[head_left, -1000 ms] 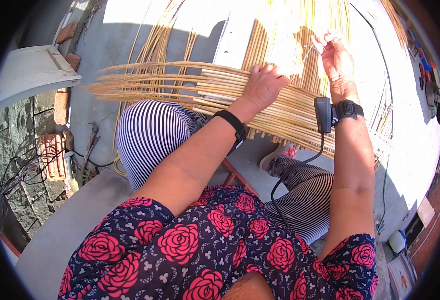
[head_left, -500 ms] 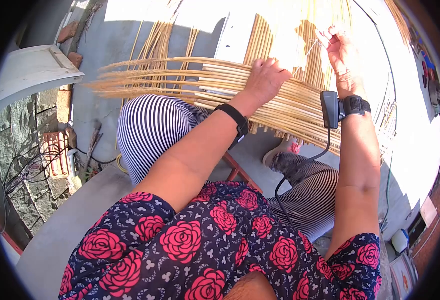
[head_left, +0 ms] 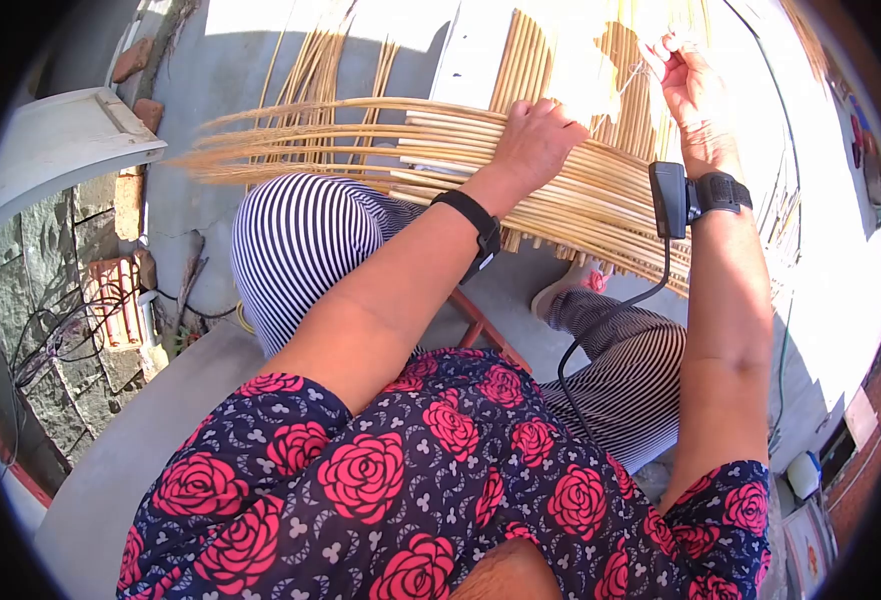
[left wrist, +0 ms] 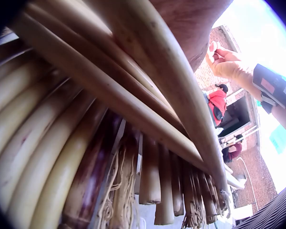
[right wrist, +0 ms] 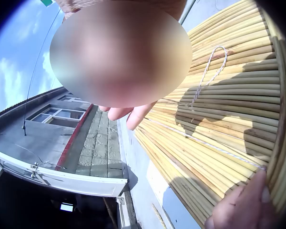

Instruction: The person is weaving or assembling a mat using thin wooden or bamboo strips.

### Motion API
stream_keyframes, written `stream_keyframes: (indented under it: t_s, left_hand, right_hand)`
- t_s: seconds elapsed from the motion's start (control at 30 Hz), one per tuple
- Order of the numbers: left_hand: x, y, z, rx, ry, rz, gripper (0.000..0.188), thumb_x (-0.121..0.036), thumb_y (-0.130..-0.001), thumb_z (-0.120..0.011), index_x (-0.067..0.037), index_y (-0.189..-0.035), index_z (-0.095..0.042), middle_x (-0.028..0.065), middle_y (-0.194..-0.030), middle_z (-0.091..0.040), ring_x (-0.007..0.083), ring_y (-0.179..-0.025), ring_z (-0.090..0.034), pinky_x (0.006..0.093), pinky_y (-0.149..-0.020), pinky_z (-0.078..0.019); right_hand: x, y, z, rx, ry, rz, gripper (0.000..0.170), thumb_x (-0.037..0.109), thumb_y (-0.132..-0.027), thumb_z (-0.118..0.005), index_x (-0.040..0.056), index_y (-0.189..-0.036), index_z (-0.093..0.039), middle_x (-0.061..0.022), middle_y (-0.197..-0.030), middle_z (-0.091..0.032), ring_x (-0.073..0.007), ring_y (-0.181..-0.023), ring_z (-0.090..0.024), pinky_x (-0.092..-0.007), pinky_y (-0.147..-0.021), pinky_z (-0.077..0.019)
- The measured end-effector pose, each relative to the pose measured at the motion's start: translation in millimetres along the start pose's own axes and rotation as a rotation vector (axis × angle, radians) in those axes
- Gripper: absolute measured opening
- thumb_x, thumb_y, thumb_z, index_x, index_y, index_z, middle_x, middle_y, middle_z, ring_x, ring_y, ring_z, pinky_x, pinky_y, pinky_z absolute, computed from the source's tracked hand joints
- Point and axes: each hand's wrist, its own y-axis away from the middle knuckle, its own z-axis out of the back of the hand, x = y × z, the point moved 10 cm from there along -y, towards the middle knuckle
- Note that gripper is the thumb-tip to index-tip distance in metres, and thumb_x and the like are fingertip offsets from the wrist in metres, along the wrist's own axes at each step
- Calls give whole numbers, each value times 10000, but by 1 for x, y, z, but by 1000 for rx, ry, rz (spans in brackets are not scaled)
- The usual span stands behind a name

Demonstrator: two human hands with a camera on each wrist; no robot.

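A layer of pale straight stalks (head_left: 600, 215) lies crosswise over the near end of a mat of stalks (head_left: 523, 62). My left hand (head_left: 535, 150) grips these crosswise stalks, its fingers curled over their far side. Up and to the right, my right hand (head_left: 698, 105) pinches a thin white string (right wrist: 214, 149) with bent fingers. In the right wrist view the string runs across the mat from beside the left hand (right wrist: 243, 207) toward the right fingers (right wrist: 138, 114). A twisted loop of the string (right wrist: 224, 55) shows over the mat.
Feathery stalk tops (head_left: 215, 160) stick out left past the striped knee (head_left: 305, 235). More loose stalks (head_left: 310, 85) lie on the concrete floor. A white panel (head_left: 70, 150) stands at the left. In the left wrist view, people, one in red (left wrist: 217, 105), are beyond.
My right hand has moved a little right and away with the string. My left hand stays on the crosswise stalks, while the whole head view has shifted slightly.
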Motion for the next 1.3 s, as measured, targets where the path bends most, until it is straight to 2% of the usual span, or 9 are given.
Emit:
stream_keyframes:
  t_s: [0.27, 0.4, 0.57, 0.73, 0.93, 0.97, 1.03, 1.23, 1.3]
  left_hand:
    - [-5, 3, 0, -23, -77, -59, 201, -127, -802, -547, -175, -983, -619, -51, -901, -617, 179, -937, -520, 363, -850, -336]
    - [-8, 2, -2, 16, -56, -71, 193, -182, -822, -559, -152, -1008, -601, -34, -944, -615, 185, -970, -513, 386, -873, -333]
    - [-22, 3, 2, -8, -110, -68, 278, -284, -838, -597, -114, -1059, -587, 33, -1090, -600, 254, -1122, -476, 430, -988, -299]
    - [-40, 17, -8, 137, -91, 39, 610, -389, -837, -599, 9, -1273, -447, 197, -1324, -438, 324, -1292, -342, 478, -1088, -207]
    - [-31, 43, -34, 244, -130, 60, 776, -526, -889, -453, 37, -1398, -294, 220, -1480, -236, 354, -1394, -165, 482, -1131, -96]
    - [-30, 46, -36, 216, -125, 44, 774, -522, -890, -453, 36, -1401, -289, 220, -1483, -229, 352, -1396, -160, 481, -1132, -94]
    - [-26, 48, -42, 243, -145, 42, 778, -532, -899, -420, 28, -1416, -266, 210, -1500, -198, 341, -1407, -129, 475, -1135, -73]
    - [-18, 49, -52, 258, -181, 45, 778, -540, -909, -380, 21, -1430, -243, 195, -1510, -183, 326, -1416, -105, 464, -1141, -48]
    - [-16, 49, -53, 258, -184, 46, 772, -534, -912, -380, 20, -1432, -239, 194, -1510, -184, 325, -1417, -102, 462, -1142, -43]
  right_hand:
    - [-11, 9, 5, -7, 219, -46, 224, 113, -957, -468, -50, -1064, -576, -112, -946, -613, -215, -894, -606, -392, -876, -524]
    - [-20, 15, 15, -74, 234, -64, 182, 117, -918, -542, -45, -966, -609, -115, -858, -647, -185, -784, -640, -312, -744, -561]
    - [-24, 23, 23, -114, 375, -95, 207, 102, -918, -521, -58, -1033, -588, -134, -964, -626, -205, -837, -622, -357, -824, -549]
    - [-26, 21, 28, -113, 590, -82, 209, 153, -914, -551, -22, -996, -632, -95, -872, -650, -161, -765, -629, -289, -758, -532]
    - [-54, 26, 12, -4, 1002, -74, 239, 309, -891, -606, 80, -868, -668, -27, -777, -660, -82, -732, -612, -237, -654, -461]
    - [-67, 25, 18, -10, 1206, -138, 243, 314, -881, -612, 79, -866, -673, -54, -855, -667, -131, -760, -626, -276, -660, -470]
    - [-54, 52, -14, -66, 1757, 536, 217, 298, -871, -610, 98, -897, -690, -91, -988, -658, -217, -814, -633, -340, -673, -489]
    - [-75, 105, -13, -138, 1725, 437, 210, 276, -854, -598, 126, -952, -707, -124, -956, -636, -301, -848, -614, -390, -723, -498]
    - [-82, 122, -2, -246, 1617, 131, 184, 258, -844, -596, 148, -938, -710, -123, -907, -628, -298, -893, -592, -392, -762, -481]
